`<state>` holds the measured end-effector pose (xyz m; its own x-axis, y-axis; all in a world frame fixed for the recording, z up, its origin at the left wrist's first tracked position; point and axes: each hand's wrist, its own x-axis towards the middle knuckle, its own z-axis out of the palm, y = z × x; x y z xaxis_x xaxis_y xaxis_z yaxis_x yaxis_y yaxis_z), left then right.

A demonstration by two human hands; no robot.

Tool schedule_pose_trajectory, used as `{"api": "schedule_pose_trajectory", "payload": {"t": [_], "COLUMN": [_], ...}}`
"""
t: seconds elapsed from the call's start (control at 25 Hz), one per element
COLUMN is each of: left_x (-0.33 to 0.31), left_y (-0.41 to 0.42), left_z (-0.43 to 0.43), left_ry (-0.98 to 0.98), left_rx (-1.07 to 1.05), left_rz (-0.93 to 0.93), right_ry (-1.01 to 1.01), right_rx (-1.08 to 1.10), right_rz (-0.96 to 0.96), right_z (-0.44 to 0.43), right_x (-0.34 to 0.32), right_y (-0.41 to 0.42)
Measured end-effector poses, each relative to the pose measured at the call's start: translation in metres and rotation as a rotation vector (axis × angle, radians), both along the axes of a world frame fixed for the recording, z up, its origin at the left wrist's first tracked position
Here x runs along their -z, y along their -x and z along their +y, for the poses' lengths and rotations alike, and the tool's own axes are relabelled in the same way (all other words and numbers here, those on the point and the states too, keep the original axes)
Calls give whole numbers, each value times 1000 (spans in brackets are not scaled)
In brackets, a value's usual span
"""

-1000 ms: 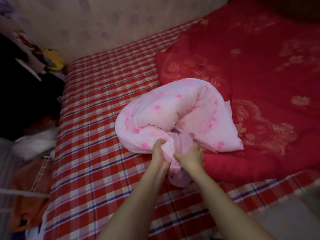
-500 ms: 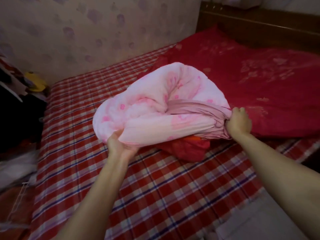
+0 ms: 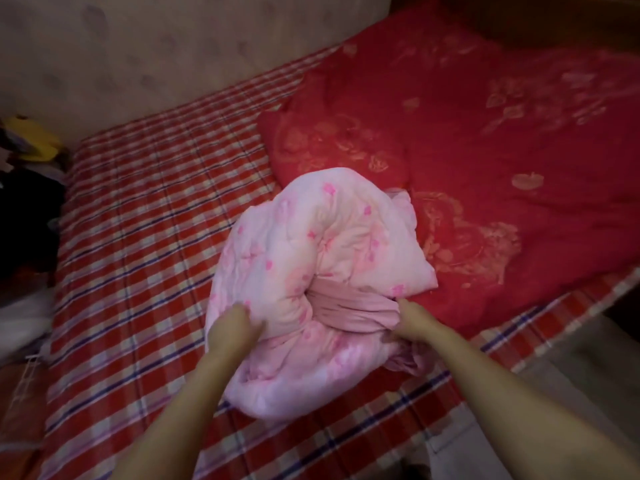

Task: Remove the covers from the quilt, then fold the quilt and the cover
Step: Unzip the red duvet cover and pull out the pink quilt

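1. Here's the plaid mattress [image 3: 138, 237], red and white with thin blue lines, filling the middle.
2. Across its right half lies a red blanket [image 3: 502, 150], gold flowers all over.
3. Behind its far edge, a wall [image 3: 156, 46] in faded, spotted paper.
4. Off its far left corner, something yellow [image 3: 33, 140], blurred, with a dark pile [image 3: 24, 209] just beside it.
5. Past its right end, a dark wooden headboard [image 3: 554, 15].

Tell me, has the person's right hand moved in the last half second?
Yes. The right hand, gripping the plain pink cover, has come back left along the red quilt's near edge, toward the checked sheet.
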<state>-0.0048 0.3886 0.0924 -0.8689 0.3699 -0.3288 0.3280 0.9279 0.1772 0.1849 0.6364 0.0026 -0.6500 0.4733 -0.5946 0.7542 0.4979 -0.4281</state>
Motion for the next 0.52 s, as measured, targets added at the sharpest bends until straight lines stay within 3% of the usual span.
{"api": "schedule_pose_trajectory", "payload": {"t": [0.08, 0.12, 0.24, 0.32, 0.48, 0.52], "left_x": [-19, -21, 9, 33, 17, 13], "left_y": [6, 6, 15, 33, 94, 112], "left_z": [87, 126, 195, 191, 134, 107], "left_ry": [-184, -162, 164, 210, -331, -391], "left_rx": [298, 403, 423, 318, -239, -387], "left_rz": [219, 267, 236, 201, -133, -163], "right_ry": [6, -21, -208, -255, -238, -257], "right_rx": [-36, -62, -177, -206, -72, -18], "right_rz": [74, 108, 185, 166, 96, 113], "right_z": [-8, -14, -37, -43, -44, -46], "right_x": [0, -2, -1, 11, 20, 17], "right_y": [19, 28, 50, 55, 49, 48]}}
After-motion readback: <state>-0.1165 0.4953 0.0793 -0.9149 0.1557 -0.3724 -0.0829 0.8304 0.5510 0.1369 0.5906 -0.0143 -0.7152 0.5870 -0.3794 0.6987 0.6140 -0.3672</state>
